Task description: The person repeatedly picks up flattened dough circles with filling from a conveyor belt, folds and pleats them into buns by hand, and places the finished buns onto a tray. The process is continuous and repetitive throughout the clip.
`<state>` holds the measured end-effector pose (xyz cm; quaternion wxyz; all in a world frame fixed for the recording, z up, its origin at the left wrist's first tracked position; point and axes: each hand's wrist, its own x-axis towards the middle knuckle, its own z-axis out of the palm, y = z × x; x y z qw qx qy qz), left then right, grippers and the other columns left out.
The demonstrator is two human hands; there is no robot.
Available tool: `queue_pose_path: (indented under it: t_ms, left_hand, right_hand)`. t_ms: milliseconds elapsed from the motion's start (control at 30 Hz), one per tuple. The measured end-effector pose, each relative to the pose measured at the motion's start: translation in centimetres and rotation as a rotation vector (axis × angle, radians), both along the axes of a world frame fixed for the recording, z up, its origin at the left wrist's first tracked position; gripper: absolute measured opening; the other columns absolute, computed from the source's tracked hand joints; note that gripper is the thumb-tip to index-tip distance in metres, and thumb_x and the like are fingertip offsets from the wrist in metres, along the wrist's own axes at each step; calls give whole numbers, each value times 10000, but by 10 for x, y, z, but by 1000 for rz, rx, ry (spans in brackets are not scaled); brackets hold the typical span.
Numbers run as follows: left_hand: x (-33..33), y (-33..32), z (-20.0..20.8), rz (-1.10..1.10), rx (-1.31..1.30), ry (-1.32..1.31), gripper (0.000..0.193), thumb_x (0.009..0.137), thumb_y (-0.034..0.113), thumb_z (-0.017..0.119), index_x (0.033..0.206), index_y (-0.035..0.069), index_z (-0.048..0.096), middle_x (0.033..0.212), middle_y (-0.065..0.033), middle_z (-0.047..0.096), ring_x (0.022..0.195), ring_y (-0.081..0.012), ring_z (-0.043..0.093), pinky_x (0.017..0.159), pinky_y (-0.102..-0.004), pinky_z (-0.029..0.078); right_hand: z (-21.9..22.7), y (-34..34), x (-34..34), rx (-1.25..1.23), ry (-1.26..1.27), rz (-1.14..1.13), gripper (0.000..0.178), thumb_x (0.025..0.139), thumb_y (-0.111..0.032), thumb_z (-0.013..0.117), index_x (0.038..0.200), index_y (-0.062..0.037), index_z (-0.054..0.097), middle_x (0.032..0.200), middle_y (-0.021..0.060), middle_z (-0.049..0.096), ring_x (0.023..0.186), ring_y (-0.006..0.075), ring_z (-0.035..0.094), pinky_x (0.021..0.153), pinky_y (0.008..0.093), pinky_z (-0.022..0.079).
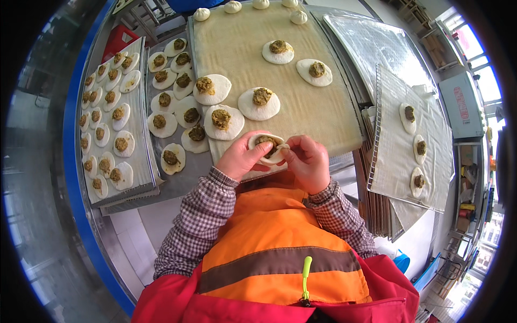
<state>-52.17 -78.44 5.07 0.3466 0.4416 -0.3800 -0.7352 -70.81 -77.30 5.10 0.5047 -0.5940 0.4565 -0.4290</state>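
Above the near edge of the cloth-lined tray (301,107), my two hands hold one partly closed filled bun (267,146), its brown-green filling showing in the middle. My left hand (242,156) cups its left side, with the thumb pressed on the filling. At its right edge, my right hand (309,161) pinches a fold of the dough. Just beyond my hands lie flat dough rounds topped with filling, among them a round (259,103) straight ahead and another round (223,122) to the left. Several closed buns (299,17) sit along the tray's far end.
On the left, a tray (141,172) holds many filled dough rounds, with more on the metal surface (188,180) beside it. To the right, a wire rack (379,134) with cloth carries three filled rounds over stacked trays (377,199). A plastic-covered tray (371,48) lies behind.
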Motion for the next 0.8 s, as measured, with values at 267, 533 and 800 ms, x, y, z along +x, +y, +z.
queue_pose_path:
  t_ms: [267,533,800]
  left_hand:
    - [-8,1,1,-45,-219,-413,329,907,55,552,1234,41,520,1039,-47,621,859,-118,634,606,-259,578]
    - [-6,-2,9,-153,-150,-277,302,919,89,555,1216,40,533,1026,-39,614,862,-109,623,626,-245,567]
    - [-12,5,-2,18,-298,-365,269,944,170,553,1186,52,556,941,-5,617,778,-67,593,615,-213,520]
  right_hand:
    - [9,-3,-1,-181,309,21,175,838,-16,647,991,45,586,771,104,637,635,154,644,551,269,505]
    - [3,-1,-3,-39,86,32,176,821,-25,668,967,39,595,768,122,628,621,177,651,552,280,510]
    - [7,-1,0,117,-7,-22,127,823,-21,660,910,29,582,756,127,624,623,191,656,555,292,510]
